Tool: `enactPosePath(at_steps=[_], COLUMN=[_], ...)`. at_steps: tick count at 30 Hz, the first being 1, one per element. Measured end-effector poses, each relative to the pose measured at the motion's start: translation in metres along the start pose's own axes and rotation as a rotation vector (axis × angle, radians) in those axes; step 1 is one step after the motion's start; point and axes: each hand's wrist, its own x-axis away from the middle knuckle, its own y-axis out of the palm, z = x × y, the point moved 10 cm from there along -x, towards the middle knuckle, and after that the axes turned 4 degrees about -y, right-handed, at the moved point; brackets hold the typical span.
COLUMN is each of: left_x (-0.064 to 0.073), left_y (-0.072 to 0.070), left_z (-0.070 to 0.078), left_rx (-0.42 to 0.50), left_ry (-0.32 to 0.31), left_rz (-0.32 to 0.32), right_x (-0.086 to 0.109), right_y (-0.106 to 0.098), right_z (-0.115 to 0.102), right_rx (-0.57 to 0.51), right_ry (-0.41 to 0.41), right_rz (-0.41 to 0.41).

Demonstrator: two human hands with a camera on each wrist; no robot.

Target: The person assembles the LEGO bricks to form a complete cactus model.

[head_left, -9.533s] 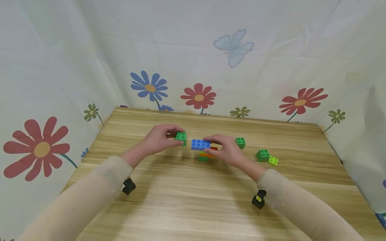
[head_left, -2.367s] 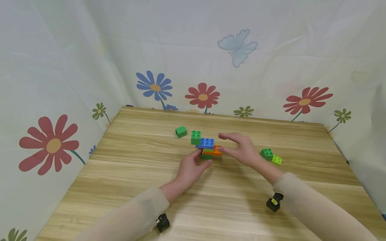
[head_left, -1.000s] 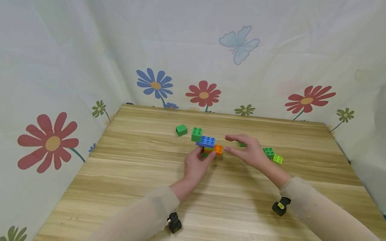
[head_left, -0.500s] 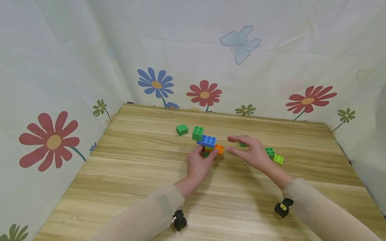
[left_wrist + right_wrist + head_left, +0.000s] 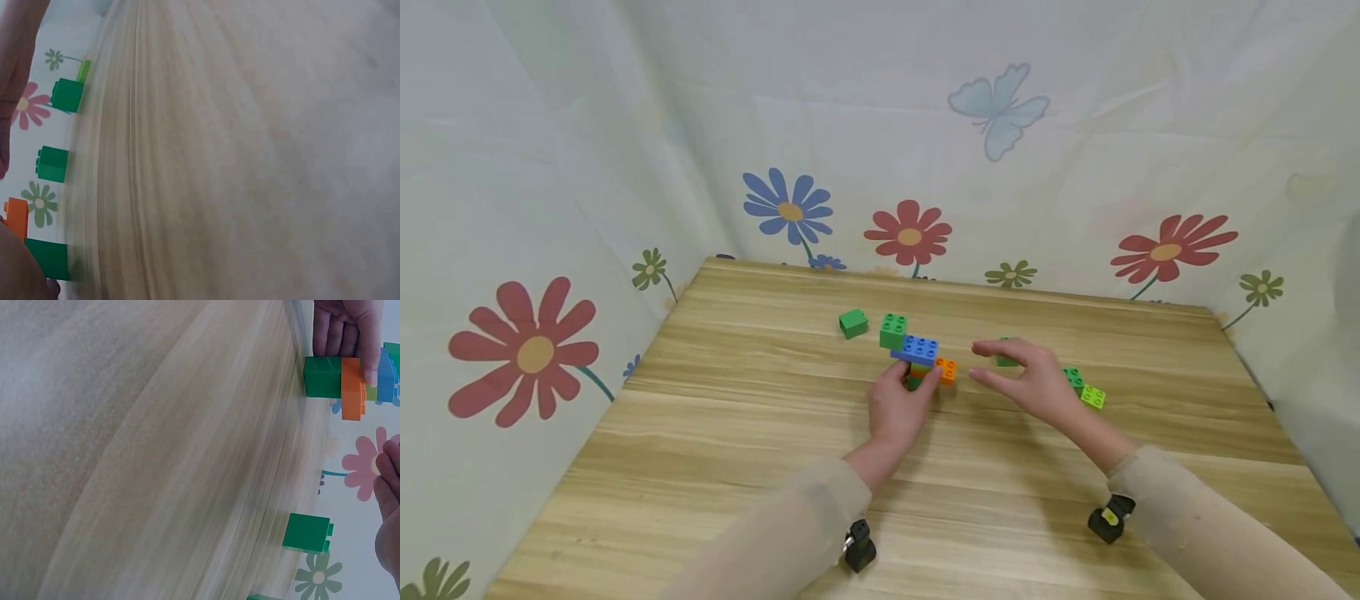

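Note:
My left hand [image 5: 898,408] grips a stack of toy building bricks from the near side, thumb and fingers around its lower layers. From the bottom up, the right wrist view has a green brick [image 5: 322,377], an orange brick [image 5: 351,394], a lime brick [image 5: 372,393] and a blue brick [image 5: 385,378]. On the blue brick's left end sits another green brick [image 5: 892,332]; the orange brick juts out to the right. Just right of the stack hovers my right hand [image 5: 1036,379], thumb and fingers parted, holding nothing.
A loose green brick [image 5: 853,323] lies on its side behind and left of the stack. Another green brick [image 5: 1007,362] is partly covered by my right hand. Farther right, a green brick [image 5: 1073,380] stands beside a lime brick [image 5: 1093,396]. A floral curtain [image 5: 850,125] surrounds the wooden table [image 5: 760,375].
The blue and green bricks that my hands held at first now sit on the stack. My left hand moved onto the stack; my right hand lately drew slightly right, away from it.

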Motion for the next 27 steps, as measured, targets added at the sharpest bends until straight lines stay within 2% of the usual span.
enactPosePath(at_steps=[15, 27], left_x=[-0.003, -0.005], left_y=[0.005, 0.007], left_z=[0.004, 0.003], left_rx=[-0.011, -0.008], left_ry=[0.004, -0.017], left_rz=[0.092, 0.111], right_x=[0.008, 0.017], right_y=[-0.008, -0.014], right_z=[0.009, 0.017], right_rx=[0.009, 0.031], right_ry=[0.031, 0.066], right_rz=[0.016, 0.010])
